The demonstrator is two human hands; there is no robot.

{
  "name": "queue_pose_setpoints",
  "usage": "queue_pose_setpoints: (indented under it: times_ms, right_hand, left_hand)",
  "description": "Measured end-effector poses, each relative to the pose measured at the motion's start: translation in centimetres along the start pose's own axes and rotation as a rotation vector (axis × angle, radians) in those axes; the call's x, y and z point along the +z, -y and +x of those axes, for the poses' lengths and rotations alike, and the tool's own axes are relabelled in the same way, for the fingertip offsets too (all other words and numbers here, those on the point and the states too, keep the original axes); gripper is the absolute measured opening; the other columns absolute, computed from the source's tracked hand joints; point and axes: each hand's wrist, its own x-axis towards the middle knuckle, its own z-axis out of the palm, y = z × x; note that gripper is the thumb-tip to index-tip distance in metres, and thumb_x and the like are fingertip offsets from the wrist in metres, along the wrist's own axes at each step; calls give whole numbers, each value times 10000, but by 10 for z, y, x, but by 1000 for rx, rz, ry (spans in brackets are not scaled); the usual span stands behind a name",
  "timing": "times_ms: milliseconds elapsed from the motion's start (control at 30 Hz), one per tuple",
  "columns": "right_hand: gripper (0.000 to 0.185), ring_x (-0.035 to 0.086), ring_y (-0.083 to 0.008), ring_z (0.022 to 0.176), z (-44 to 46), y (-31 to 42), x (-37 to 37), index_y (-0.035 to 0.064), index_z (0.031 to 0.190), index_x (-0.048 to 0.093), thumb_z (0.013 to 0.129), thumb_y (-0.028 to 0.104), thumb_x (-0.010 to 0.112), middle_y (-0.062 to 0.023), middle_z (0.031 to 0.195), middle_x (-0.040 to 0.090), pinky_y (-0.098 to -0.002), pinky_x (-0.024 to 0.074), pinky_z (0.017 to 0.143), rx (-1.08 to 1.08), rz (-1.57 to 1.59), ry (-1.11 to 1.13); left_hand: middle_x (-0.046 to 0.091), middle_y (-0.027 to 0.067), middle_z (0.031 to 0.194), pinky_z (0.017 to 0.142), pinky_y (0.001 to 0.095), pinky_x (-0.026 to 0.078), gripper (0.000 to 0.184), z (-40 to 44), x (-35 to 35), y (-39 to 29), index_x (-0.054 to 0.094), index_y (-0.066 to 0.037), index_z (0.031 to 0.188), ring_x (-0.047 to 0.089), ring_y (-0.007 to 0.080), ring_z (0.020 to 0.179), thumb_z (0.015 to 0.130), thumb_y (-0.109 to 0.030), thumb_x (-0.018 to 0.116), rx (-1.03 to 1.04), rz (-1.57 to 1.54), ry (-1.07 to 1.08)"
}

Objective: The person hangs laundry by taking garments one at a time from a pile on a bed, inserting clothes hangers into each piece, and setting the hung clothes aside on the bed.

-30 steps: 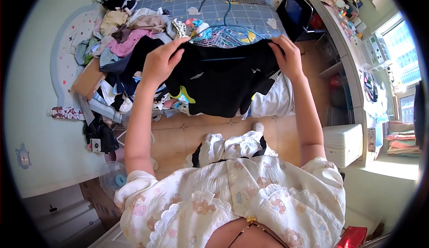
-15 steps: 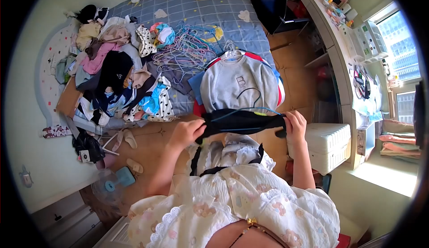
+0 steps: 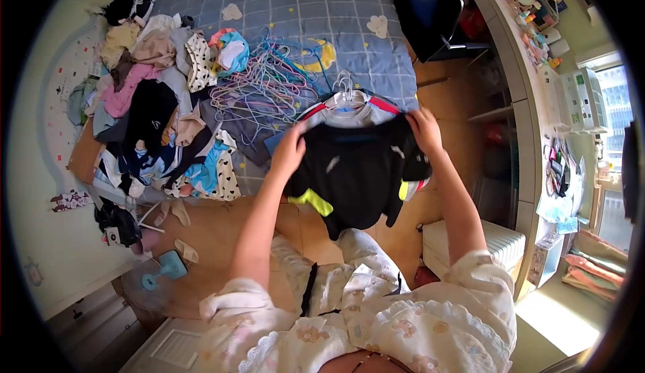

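Note:
A black long-sleeved top [image 3: 356, 178] with neon-yellow patches near its cuffs hangs spread out between my hands. My left hand [image 3: 289, 150] grips its left shoulder, fingers wrapped over the cloth. At the opposite shoulder my right hand [image 3: 424, 131] is closed on the fabric. Whether the blue hanger is still inside the top is hard to tell. Behind the top, on the bed edge, lies a stack of garments on white hangers [image 3: 346, 91]; its grey sweatshirt [image 3: 336, 115] is mostly hidden now.
Tangled hangers [image 3: 265, 87] lie on the checked bed [image 3: 282, 10]. Left of them is a large heap of clothes [image 3: 154, 104]. A black chair [image 3: 430, 17] and a long desk [image 3: 507, 71] line the right side. A white suitcase [image 3: 470, 245] stands near my right arm; slippers [image 3: 186, 251] and a fan [image 3: 151, 282] are at lower left.
Both hands have moved forward and up toward the bed. The black top, earlier bunched and seen edge-on with a blue hanger, now hangs open facing me and covers the grey sweatshirt.

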Motion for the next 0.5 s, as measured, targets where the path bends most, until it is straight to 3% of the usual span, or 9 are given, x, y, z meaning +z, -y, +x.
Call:
queue_pose_setpoints:
  times_ms: [33, 67, 133, 200, 267, 333, 433, 500]
  right_hand:
    - [296, 527, -355, 1008, 20, -14, 24, 97, 1126, 558, 862, 218, 615, -141, 1043, 570, -446, 450, 811, 55, -51, -9]
    - [405, 496, -354, 1100, 34, -22, 46, 114, 1230, 514, 861, 245, 620, -145, 1153, 550, -458, 438, 871, 109, -100, -19]
    - [513, 462, -356, 1160, 52, -31, 81, 133, 1313, 440, 855, 266, 629, -138, 1246, 503, -468, 427, 912, 203, -39, 20]
    - [575, 453, -383, 1179, 55, -21, 104, 117, 1355, 416, 840, 237, 642, -173, 1276, 493, -448, 381, 991, 265, 70, 52]
    - [612, 445, -382, 1195, 39, -5, 117, 106, 1363, 406, 821, 231, 662, -180, 1297, 480, -443, 370, 1007, 256, 119, 135]
    - [691, 416, -361, 1247, 14, -2, 137, 123, 1390, 371, 795, 267, 691, -156, 1347, 453, -442, 381, 1011, 229, 118, 186]
    - [689, 419, -367, 1249, -7, 6, 139, 53, 1368, 391, 784, 243, 702, -194, 1334, 462, -416, 361, 1036, 234, 202, 213]
    - [670, 432, -376, 1233, -10, 13, 129, 28, 1350, 406, 779, 212, 704, -213, 1309, 473, -406, 351, 1043, 239, 236, 216]
  left_hand:
    - [455, 230, 1298, 920, 424, 432, 601, 20, 7, 7, 361, -94, 1360, 473, 400, 1158, 825, -147, 629, -10, 130, -74]
    - [386, 230, 1368, 965, 493, 392, 789, 32, 19, 20, 231, -146, 1444, 420, 428, 1208, 790, -162, 672, -145, 271, -95]
    - [331, 225, 1420, 1000, 576, 338, 880, 41, 36, 13, 157, -185, 1476, 367, 434, 1270, 776, -202, 690, -371, 427, -35]
    - [268, 214, 1466, 1010, 634, 289, 952, 35, 47, 2, 94, -215, 1490, 303, 433, 1324, 761, -237, 705, -344, 466, 65]
    - [197, 196, 1504, 1024, 645, 264, 977, 18, 58, -3, 55, -238, 1494, 221, 422, 1371, 763, -250, 703, -375, 440, 161]
    - [194, 226, 1499, 1006, 662, 271, 1001, 1, 62, -6, 19, -238, 1495, 244, 441, 1354, 767, -267, 705, -409, 417, 200]
    - [221, 230, 1486, 1001, 648, 296, 1013, -13, 55, -9, 27, -224, 1493, 288, 446, 1329, 753, -280, 717, -455, 345, 230]
    - [283, 216, 1461, 1011, 572, 339, 954, -18, 41, -9, 78, -208, 1486, 349, 398, 1309, 771, -290, 705, -482, 312, 240]
